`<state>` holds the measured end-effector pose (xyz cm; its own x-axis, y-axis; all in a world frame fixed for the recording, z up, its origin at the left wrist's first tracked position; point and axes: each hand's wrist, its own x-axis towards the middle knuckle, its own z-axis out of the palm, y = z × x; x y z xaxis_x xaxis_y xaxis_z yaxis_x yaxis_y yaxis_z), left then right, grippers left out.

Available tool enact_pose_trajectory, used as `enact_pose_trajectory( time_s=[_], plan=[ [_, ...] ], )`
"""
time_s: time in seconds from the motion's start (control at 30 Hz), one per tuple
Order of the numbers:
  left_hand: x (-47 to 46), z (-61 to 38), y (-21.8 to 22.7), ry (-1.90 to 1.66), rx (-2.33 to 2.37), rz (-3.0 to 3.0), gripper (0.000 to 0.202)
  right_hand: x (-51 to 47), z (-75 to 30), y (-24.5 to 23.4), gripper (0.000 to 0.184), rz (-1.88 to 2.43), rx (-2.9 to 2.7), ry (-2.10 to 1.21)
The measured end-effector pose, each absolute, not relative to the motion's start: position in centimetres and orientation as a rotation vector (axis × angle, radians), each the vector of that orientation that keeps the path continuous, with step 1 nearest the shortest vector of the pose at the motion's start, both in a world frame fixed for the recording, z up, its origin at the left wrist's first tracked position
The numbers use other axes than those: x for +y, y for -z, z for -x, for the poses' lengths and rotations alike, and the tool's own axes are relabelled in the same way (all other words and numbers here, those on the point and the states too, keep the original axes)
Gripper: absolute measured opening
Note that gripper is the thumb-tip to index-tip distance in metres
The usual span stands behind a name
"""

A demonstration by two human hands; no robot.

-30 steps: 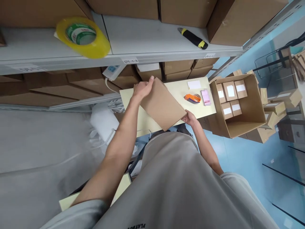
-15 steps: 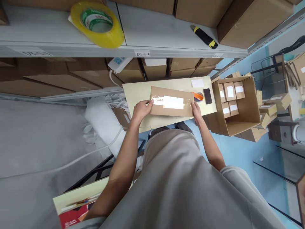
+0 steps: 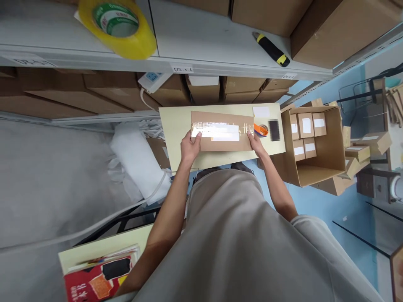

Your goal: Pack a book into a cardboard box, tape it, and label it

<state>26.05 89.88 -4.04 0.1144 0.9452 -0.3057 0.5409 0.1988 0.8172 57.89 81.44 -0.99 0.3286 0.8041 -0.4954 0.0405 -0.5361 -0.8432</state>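
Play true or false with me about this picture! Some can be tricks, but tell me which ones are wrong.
1. The left hand and right hand both hold the cardboard package. True.
2. The tape roll is red. False: the tape roll is yellow.
3. A black-and-yellow cutter lies on the shelf. True.
4. The orange tool is up beside the cutter. False: the orange tool is on the table.
5. Small boxes sit inside the open carton. True.

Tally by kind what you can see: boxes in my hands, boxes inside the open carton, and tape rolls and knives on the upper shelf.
Held box: 1
Boxes in carton: 5
Tape roll: 1
Knife: 1
Total: 8
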Motion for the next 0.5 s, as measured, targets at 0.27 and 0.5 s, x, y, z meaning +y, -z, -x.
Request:
enact_pose_trajectory(
  time_s=[0.27, 0.5],
  plan=[
    [89.5, -28.5, 4.1, -0.524, 1.792, -1.272, 0.056, 83.5, -61.2, 3.6, 0.089, 1.802, -0.985, -1.377],
    [89.9, -32.5, 3.2, -0.625, 2.079, -1.432, 0.073, 82.4, -66.4, 6.0, 0.094, 1.868, -1.11, -1.306]
  ],
)
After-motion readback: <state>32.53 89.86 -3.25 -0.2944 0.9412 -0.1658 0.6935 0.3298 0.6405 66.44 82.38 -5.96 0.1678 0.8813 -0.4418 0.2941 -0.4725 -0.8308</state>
